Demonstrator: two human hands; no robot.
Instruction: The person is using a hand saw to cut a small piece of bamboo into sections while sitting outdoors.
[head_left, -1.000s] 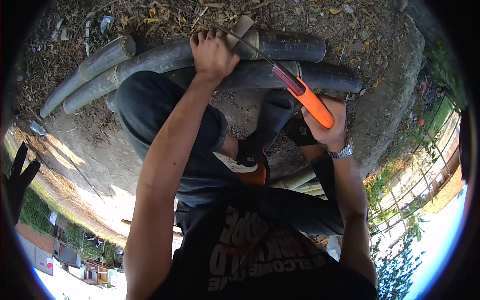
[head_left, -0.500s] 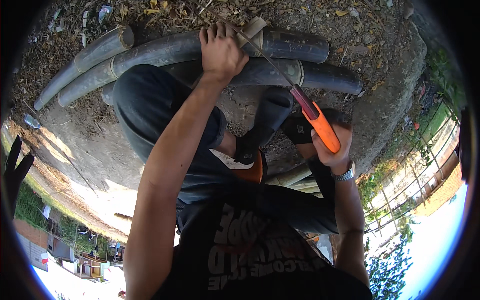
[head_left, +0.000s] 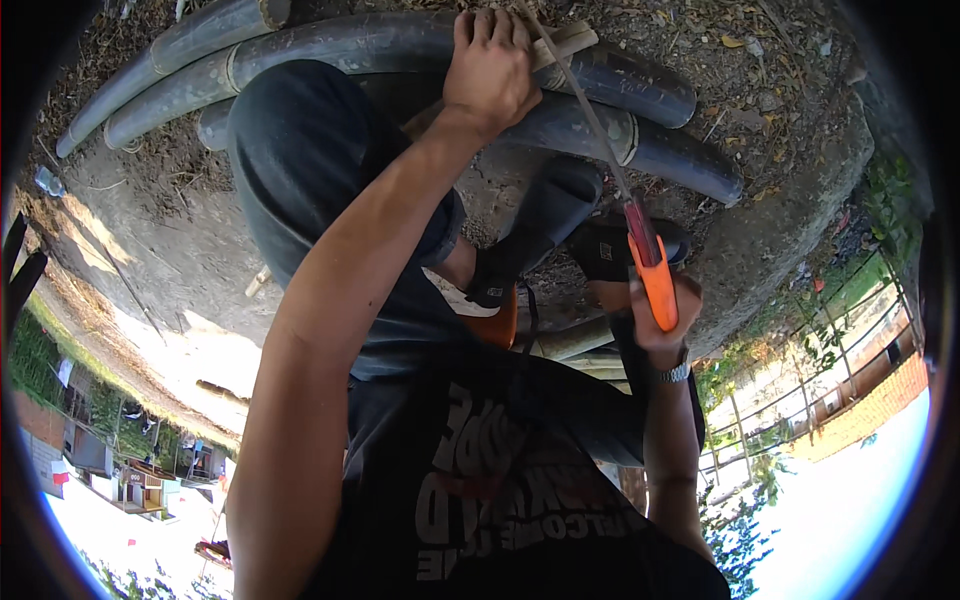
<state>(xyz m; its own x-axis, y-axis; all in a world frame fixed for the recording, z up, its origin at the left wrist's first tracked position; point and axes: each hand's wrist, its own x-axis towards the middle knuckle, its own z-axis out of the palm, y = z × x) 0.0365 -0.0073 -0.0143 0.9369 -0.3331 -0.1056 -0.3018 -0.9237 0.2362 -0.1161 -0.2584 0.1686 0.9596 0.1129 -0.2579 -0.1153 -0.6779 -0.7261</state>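
Change: the saw's orange plastic handle (head_left: 657,282) now sits lower and nearer the body than a second ago, so the blade has been drawn back along the cut; the stroke looks like sawing under way, not finished.
Right hand: the right hand (head_left: 655,322) has its fingers wrapped fully shut round the orange handle, nearest the person, just right of the black boot (head_left: 540,225); a metal wristwatch (head_left: 672,372) sits below it.
Saw blade: the thin grey metal blade (head_left: 585,110) runs straight from the handle up to the pale stick.
Left hand: the left hand (head_left: 490,70) presses down, fingers curled over the pale, flat length of wood or bamboo (head_left: 565,45), pinning it; it has slid slightly right.
Pale stick: lies across the dark pipes, beyond the boot, at the far end of the blade.
Pipes: long, smooth, dull grey-black curved plastic pipes (head_left: 650,95) lie side by side.
Ground: rough dry soil with leaf litter (head_left: 760,60), farthest out.
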